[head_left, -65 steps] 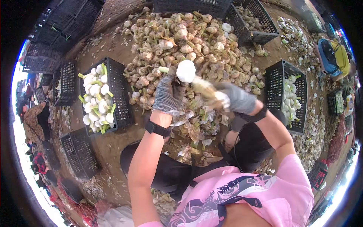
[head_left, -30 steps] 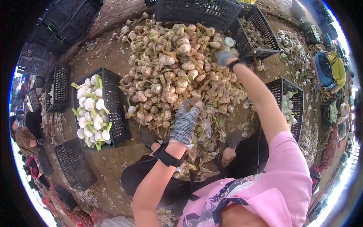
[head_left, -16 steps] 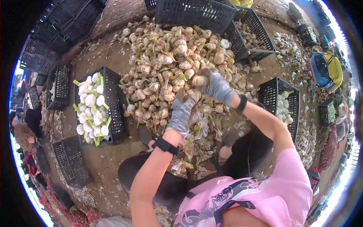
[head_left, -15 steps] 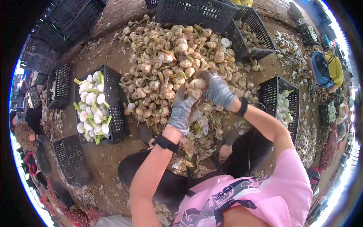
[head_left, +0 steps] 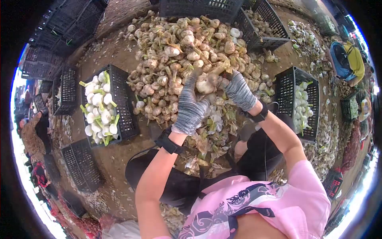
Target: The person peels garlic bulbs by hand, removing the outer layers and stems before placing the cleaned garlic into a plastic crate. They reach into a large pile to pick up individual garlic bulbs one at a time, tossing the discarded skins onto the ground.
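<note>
In a grey knitted glove, my left hand (head_left: 190, 107) grips an unpeeled garlic bulb (head_left: 205, 86) against its palm and thumb. My right hand (head_left: 241, 92), gloved alike, is closed with its fingertips at the bulb's right side, beside the dry stem; whether a small tool is in those fingers cannot be made out. Both hands are over the near edge of a large heap of dirty garlic bulbs (head_left: 159, 75). Loose papery garlic skins (head_left: 213, 123) lie below the hands, between my legs.
A black crate (head_left: 129, 119) of cleaned white garlic stands at left, another crate (head_left: 314, 75) of cleaned garlic at right. Black crates (head_left: 199, 8) border the heap at the back. An overturned-looking crate (head_left: 81, 165) lies lower left. A person (head_left: 34, 135) sits at far left.
My hands have drawn slightly apart, the left lower and turned to show its back. A garlic bulb with its stem now shows clearly between them. The camera view has shifted a little.
</note>
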Demonstrator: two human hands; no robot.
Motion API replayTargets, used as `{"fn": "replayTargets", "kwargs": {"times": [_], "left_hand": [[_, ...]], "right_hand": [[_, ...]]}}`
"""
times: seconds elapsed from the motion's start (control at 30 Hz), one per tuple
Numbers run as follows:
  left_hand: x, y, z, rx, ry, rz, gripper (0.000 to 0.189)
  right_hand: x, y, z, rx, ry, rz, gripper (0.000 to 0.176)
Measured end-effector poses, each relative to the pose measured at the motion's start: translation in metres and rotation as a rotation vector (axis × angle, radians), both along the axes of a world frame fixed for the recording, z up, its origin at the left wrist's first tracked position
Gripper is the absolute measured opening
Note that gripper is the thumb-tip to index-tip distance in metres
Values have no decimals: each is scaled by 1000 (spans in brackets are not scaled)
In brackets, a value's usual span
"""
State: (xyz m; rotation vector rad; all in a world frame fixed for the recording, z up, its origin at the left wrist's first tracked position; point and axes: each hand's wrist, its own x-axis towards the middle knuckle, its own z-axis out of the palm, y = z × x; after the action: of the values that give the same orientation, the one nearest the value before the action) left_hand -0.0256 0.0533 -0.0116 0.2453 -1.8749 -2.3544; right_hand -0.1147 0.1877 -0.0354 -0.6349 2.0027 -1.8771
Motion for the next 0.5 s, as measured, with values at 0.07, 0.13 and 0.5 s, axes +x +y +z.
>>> {"fn": "replayTargets", "kwargs": {"times": [0.07, 0.13, 0.5], "left_hand": [[2, 0, -6, -144, 97, 22, 63], [3, 0, -6, -94, 83, 10, 61], [5, -12, 2, 667, -142, 27, 42]], "right_hand": [[-8, 8, -16, 268, 45, 43, 35], [-9, 15, -15, 297, 190, 60, 35], [3, 12, 27, 144, -119, 97, 26]]}}
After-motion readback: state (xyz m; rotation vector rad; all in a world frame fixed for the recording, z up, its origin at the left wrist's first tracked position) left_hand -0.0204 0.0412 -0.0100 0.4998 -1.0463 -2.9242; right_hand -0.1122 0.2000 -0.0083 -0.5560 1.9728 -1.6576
